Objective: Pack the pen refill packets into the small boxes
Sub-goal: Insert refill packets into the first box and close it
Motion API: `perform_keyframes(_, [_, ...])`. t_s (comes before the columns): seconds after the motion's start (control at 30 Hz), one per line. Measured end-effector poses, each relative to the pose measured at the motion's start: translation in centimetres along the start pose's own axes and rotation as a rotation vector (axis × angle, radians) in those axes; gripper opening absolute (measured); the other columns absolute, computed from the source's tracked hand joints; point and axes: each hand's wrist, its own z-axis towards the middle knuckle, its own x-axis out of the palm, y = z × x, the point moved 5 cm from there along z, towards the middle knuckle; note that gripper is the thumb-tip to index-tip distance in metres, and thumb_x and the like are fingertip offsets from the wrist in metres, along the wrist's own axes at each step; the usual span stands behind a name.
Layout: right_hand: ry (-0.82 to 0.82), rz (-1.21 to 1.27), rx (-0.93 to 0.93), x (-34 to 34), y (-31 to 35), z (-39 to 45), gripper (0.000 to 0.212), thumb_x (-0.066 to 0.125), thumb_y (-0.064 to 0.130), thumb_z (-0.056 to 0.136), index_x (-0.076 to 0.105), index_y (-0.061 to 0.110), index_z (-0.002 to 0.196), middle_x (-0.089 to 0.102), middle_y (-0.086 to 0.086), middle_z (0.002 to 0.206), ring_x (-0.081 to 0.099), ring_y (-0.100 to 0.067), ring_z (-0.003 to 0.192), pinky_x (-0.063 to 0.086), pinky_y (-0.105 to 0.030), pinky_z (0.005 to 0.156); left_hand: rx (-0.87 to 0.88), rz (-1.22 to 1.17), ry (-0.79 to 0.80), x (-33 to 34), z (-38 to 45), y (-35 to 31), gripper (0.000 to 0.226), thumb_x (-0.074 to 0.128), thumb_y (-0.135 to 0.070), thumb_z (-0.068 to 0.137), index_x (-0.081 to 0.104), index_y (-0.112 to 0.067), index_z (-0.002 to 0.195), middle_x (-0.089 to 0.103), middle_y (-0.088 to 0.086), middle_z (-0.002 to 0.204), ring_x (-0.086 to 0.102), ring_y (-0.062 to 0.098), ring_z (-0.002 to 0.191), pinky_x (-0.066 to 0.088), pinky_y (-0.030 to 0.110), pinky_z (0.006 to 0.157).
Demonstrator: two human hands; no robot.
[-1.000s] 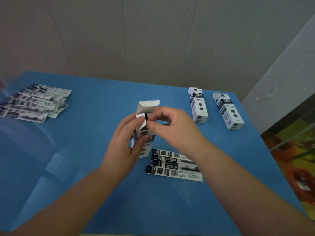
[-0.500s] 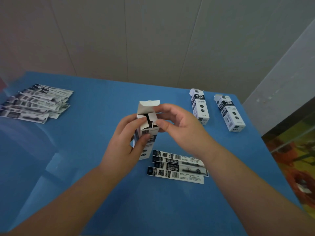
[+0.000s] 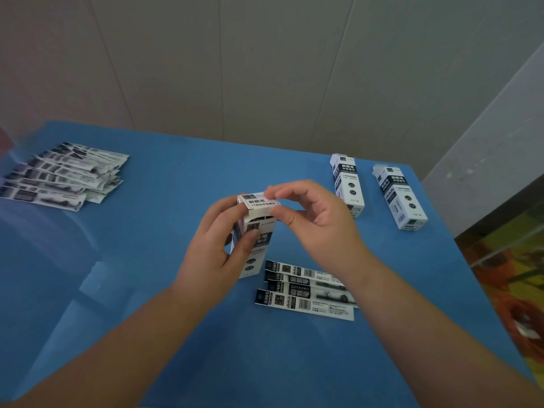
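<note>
Lid flap of the upright small box (image 3: 253, 237) being folded down at frame centre
Box body is gripped by the left hand (image 3: 216, 251); flap (image 3: 259, 201) is pinched by right hand (image 3: 312, 219) fingers (image 3: 281, 214) directly above

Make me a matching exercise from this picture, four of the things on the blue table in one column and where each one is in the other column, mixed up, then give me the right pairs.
Things
1. box being closed
2. fanned pile of refill packets
3. two closed boxes
4. small group of refill packets

Places
A. lying flat at the far right of the table
B. spread at the far left
C. upright between the left hand and the right hand
D. flat in front of the held box, partly under the right forearm

Pairs: 1-C, 2-B, 3-A, 4-D
</note>
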Motion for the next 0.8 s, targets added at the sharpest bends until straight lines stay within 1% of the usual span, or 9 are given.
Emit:
perform_keyframes(0.07, [-0.003,-0.059,-0.031,-0.1,0.1,0.1,0.019,0.068,0.002,0.092,0.07,0.02,0.099,0.073,-0.001,0.112,0.067,-0.017,0.115,0.058,-0.037,0.091,-0.002,0.004,0.0,0.1,0.0,-0.1,0.042,0.054,-0.037,0.1,0.055,-0.016,0.137,0.049,-0.006,0.14,0.058,0.028,0.122,0.055,0.052,0.091])
perform_keyframes(0.17, [-0.006,-0.131,-0.09,-0.1,0.2,0.0,0.014,0.069,0.001,0.091,0.073,0.011,0.1,0.072,-0.006,0.112,0.067,-0.017,0.113,0.058,-0.031,0.088,-0.005,0.008,-0.006,0.0,0.1,0.0,0.042,0.056,-0.034,0.099,0.056,-0.016,0.137,0.052,-0.004,0.14,0.058,0.026,0.124,0.054,0.052,0.092])
perform_keyframes(0.3, [-0.005,-0.142,-0.096,-0.1,-0.1,0.0,0.014,0.068,0.002,0.093,0.073,0.012,0.101,0.071,-0.006,0.114,0.065,-0.016,0.116,0.057,-0.03,0.09,-0.017,-0.106,-0.028,0.1,-0.1,-0.2,0.042,0.06,-0.037,0.096,0.046,-0.047,0.135,0.056,-0.013,0.137,0.06,0.023,0.124,0.054,0.046,0.095])
perform_keyframes(0.4, [-0.018,-0.1,-0.066,-0.3,-0.3,0.1,0.015,0.066,0.005,0.095,0.073,0.016,0.1,0.071,-0.002,0.113,0.065,-0.017,0.113,0.057,-0.032,0.088,-0.046,-0.154,-0.055,0.2,-0.2,-0.2,0.046,0.062,-0.042,0.094,0.041,-0.058,0.132,0.058,-0.017,0.135,0.061,0.017,0.123,0.054,0.037,0.096])
perform_keyframes(0.47, [-0.022,-0.101,-0.066,-0.3,-0.4,0.2,0.013,0.066,0.006,0.095,0.073,0.015,0.099,0.071,-0.003,0.113,0.066,-0.018,0.111,0.057,-0.032,0.087,-0.041,-0.134,-0.041,0.2,-0.1,0.0,0.045,0.06,-0.042,0.096,0.042,-0.054,0.135,0.057,-0.012,0.137,0.061,0.021,0.124,0.054,0.043,0.097])
perform_keyframes(0.53, [-0.003,-0.129,-0.07,-0.1,-0.6,0.2,0.011,0.067,0.006,0.094,0.075,0.011,0.099,0.069,-0.005,0.116,0.066,-0.017,0.111,0.056,-0.029,0.088,0.007,-0.066,-0.006,0.2,0.1,0.0,0.042,0.057,-0.037,0.099,0.046,-0.037,0.139,0.055,-0.001,0.141,0.059,0.027,0.125,0.053,0.052,0.096])
perform_keyframes(0.6, [0.032,-0.174,-0.077,0.1,-1.0,0.1,0.011,0.066,0.008,0.095,0.076,0.009,0.1,0.065,-0.005,0.124,0.062,-0.015,0.118,0.054,-0.026,0.093,0.078,0.026,0.007,0.2,0.3,-0.3,0.037,0.055,-0.029,0.101,0.051,-0.024,0.137,0.051,0.0,0.143,0.057,0.027,0.126,0.053,0.051,0.094])
perform_keyframes(0.7, [0.087,-0.184,-0.072,0.2,-1.4,-0.2,0.012,0.065,0.012,0.097,0.073,0.018,0.104,0.058,-0.004,0.139,0.056,-0.01,0.129,0.052,-0.028,0.101,0.12,0.073,0.005,0.2,0.6,-0.9,0.032,0.053,-0.024,0.101,0.055,-0.02,0.132,0.051,0.003,0.141,0.058,0.026,0.124,0.055,0.049,0.091])
perform_keyframes(0.8, [0.1,-0.175,-0.076,0.2,-1.5,-0.2,0.011,0.066,0.019,0.097,0.068,0.025,0.106,0.058,-0.003,0.141,0.059,-0.013,0.126,0.054,-0.035,0.1,0.13,0.06,0.018,0.3,0.6,-0.9,0.031,0.053,-0.025,0.101,0.054,-0.021,0.132,0.051,0.004,0.141,0.057,0.026,0.126,0.055,0.05,0.091])
